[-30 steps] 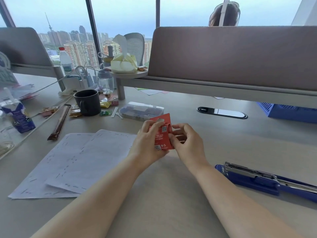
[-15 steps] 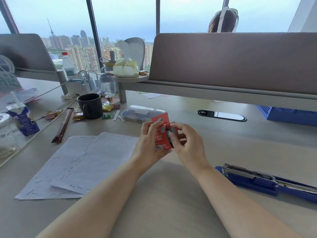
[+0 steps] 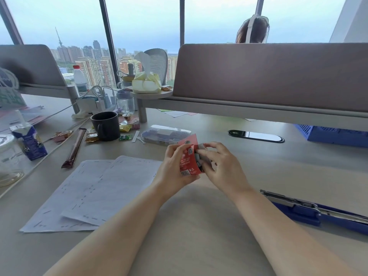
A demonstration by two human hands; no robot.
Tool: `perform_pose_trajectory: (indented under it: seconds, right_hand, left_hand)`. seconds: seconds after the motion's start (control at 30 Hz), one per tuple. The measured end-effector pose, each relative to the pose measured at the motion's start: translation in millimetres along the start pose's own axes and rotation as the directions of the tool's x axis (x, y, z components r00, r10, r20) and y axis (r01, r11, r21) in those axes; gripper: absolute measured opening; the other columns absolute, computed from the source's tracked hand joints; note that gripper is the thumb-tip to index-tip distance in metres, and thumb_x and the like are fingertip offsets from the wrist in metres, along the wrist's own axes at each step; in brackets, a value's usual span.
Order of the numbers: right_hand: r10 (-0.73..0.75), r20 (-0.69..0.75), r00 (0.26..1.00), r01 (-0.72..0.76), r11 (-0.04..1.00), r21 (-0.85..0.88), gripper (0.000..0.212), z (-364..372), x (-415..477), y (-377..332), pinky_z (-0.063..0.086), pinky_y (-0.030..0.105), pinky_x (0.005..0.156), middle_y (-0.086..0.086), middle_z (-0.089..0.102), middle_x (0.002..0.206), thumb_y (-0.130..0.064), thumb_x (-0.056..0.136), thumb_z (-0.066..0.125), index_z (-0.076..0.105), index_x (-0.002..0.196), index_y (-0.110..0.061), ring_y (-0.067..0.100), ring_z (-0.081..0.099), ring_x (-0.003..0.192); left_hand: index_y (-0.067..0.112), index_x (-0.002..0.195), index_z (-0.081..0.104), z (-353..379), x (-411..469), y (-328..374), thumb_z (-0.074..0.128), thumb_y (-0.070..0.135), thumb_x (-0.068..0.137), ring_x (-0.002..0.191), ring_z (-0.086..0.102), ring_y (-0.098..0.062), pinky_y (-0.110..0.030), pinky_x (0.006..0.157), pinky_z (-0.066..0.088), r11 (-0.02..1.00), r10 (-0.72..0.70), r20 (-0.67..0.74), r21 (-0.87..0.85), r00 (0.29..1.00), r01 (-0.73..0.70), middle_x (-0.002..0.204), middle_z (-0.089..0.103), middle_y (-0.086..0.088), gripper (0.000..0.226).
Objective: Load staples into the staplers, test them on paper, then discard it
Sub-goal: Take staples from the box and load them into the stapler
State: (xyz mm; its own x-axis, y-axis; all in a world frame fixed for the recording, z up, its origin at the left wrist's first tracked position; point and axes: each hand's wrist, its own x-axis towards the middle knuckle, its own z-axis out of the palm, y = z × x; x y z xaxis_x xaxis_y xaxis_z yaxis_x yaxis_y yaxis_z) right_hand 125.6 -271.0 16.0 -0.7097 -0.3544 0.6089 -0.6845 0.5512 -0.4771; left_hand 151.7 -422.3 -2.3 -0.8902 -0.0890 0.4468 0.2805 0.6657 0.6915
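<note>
A small red staple box (image 3: 188, 158) is held upright above the middle of the desk, its flap open at the top. My left hand (image 3: 172, 168) grips the box from the left side. My right hand (image 3: 221, 166) pinches a grey block of staples (image 3: 199, 154) that sticks out of the box's right side. A blue stapler (image 3: 318, 209) lies open on the desk at the right, its metal rail exposed. Two printed paper sheets (image 3: 95, 192) lie overlapped on the desk to the left of my arms.
A dark mug (image 3: 105, 125), a clear plastic case (image 3: 165, 134), snack wrappers and a brown stick pack (image 3: 74, 147) sit at the back left. A milk carton (image 3: 29, 140) and glass jar (image 3: 9, 156) stand far left. A blue basket (image 3: 336, 133) sits under the divider.
My right hand has drawn the grey staples out from the side of the red box. Both hands stay close together at the same spot above the desk.
</note>
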Motion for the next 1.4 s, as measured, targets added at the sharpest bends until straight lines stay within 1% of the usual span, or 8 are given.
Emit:
perform_pose_trajectory:
  seconds: [0.13,0.2,0.3,0.43,0.57,0.9,1.07,1.4]
  right_hand:
    - [0.041,0.014,0.999,-0.041,0.999,-0.024,0.015,-3,2,0,0.050,0.030,0.078,0.003,0.058,0.120,-0.013,0.080,0.064,0.067,0.094,-0.016,0.016,0.062,0.088]
    - [0.077,0.009,0.997,-0.077,0.996,0.041,0.005,-4,5,-1,0.045,0.015,0.072,0.001,0.059,0.112,-0.011,0.078,0.064,0.064,0.082,-0.015,0.008,0.057,0.076]
    - [0.159,-0.020,0.987,-0.154,0.978,0.137,0.014,-5,9,0,0.039,0.001,0.063,-0.005,0.058,0.099,-0.011,0.077,0.066,0.058,0.070,-0.020,0.000,0.055,0.069]
    - [0.238,-0.057,0.970,-0.220,0.948,0.229,0.024,-10,12,1,0.039,0.001,0.059,-0.008,0.057,0.088,-0.014,0.077,0.068,0.054,0.064,-0.028,-0.009,0.055,0.065]
    - [0.229,-0.038,0.973,-0.216,0.954,0.210,0.025,-11,13,-2,0.038,0.005,0.059,-0.006,0.054,0.085,-0.016,0.078,0.069,0.053,0.064,-0.028,0.000,0.052,0.064]
    - [0.185,0.106,0.977,-0.191,0.980,0.049,0.009,-14,16,-6,0.046,0.033,0.080,0.001,0.049,0.095,-0.016,0.086,0.059,0.058,0.080,-0.010,0.020,0.054,0.088]
    - [0.139,0.057,0.989,-0.136,0.989,-0.056,0.014,-16,15,-7,0.040,0.026,0.073,-0.002,0.050,0.091,-0.024,0.076,0.071,0.064,0.077,-0.012,0.013,0.045,0.086]
    - [0.329,-0.074,0.941,-0.313,0.934,0.173,0.013,-17,18,-3,0.038,0.013,0.058,-0.001,0.057,0.088,-0.027,0.076,0.072,0.068,0.069,-0.017,0.011,0.052,0.066]
  left_hand:
    - [0.023,0.133,0.038,1,1,-2,0.083,0.023,0.061,0.102,0.042,-0.007,-0.019,0.088,0.041,0.999,-0.005,0.030,0.048,1.000,0.004,0.116,0.030,0.010,0.085]
    - [0.023,0.134,0.038,1,1,-3,0.083,0.024,0.061,0.102,0.043,-0.007,-0.018,0.087,0.041,0.998,-0.006,0.036,0.055,0.999,0.004,0.116,0.031,0.010,0.085]
    - [0.023,0.135,0.039,1,2,-3,0.083,0.024,0.062,0.102,0.043,-0.007,-0.014,0.083,0.040,0.999,-0.017,0.033,0.031,0.999,0.016,0.117,0.033,0.009,0.085]
    - [0.027,0.134,0.040,-1,1,-2,0.082,0.027,0.062,0.105,0.049,-0.011,-0.027,0.087,0.049,0.999,-0.025,0.070,-0.024,0.997,0.027,0.117,0.039,0.010,0.084]
    - [0.032,0.133,0.041,2,1,-2,0.081,0.039,0.059,0.108,0.053,-0.013,-0.039,0.091,0.053,0.999,-0.016,0.124,-0.034,0.992,0.020,0.115,0.043,0.013,0.085]
    - [0.030,0.126,0.045,4,-1,-3,0.074,0.056,0.048,0.106,0.054,-0.009,-0.038,0.091,0.053,1.000,-0.005,0.125,0.004,0.992,0.005,0.115,0.047,0.014,0.088]
    - [0.029,0.125,0.044,4,0,-1,0.077,0.053,0.050,0.105,0.055,-0.010,-0.038,0.088,0.054,0.999,0.020,0.091,0.035,0.996,-0.024,0.114,0.047,0.016,0.086]
    - [0.029,0.129,0.044,3,0,-2,0.078,0.051,0.053,0.104,0.055,-0.011,-0.038,0.089,0.054,0.999,0.013,0.095,0.029,0.995,-0.015,0.112,0.047,0.016,0.087]
